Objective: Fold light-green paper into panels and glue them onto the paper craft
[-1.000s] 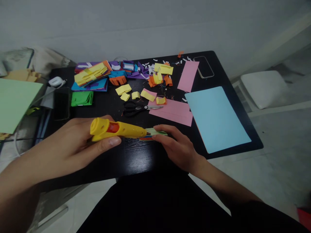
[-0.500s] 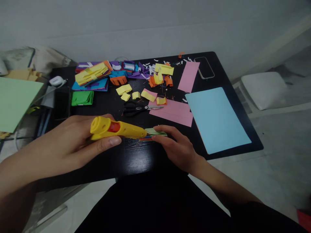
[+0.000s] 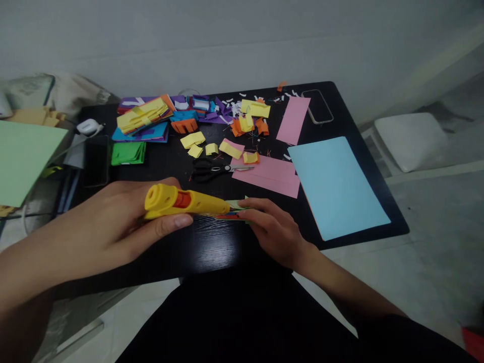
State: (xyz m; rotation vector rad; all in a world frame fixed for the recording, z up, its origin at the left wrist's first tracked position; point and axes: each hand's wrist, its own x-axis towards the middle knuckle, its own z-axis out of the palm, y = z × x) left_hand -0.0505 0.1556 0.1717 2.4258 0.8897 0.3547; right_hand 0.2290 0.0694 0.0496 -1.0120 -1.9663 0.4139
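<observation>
My left hand (image 3: 124, 222) is closed around a yellow glue gun (image 3: 189, 200) with a red part in its body. The gun's nozzle points right and meets the end of a small stack of coloured paper (image 3: 230, 214). Green, blue and orange layers show at the stack's edge. My right hand (image 3: 274, 227) grips that stack between thumb and fingers, and its fingers cover most of it. Black-handled scissors (image 3: 215, 170) lie beyond both hands, their blades over a pink paper sheet (image 3: 264, 176).
Blue paper (image 3: 336, 186) lies at the right. Folded yellow paper (image 3: 145, 115), a green paper bundle (image 3: 128, 153) and purple scraps (image 3: 223, 108) sit at the back. A phone-shaped case (image 3: 319, 107) rests at back right, a dark phone (image 3: 96, 161) at left.
The glue gun has shifted slightly right with my left hand. The fingers of my right hand have moved a little on the paper stack.
</observation>
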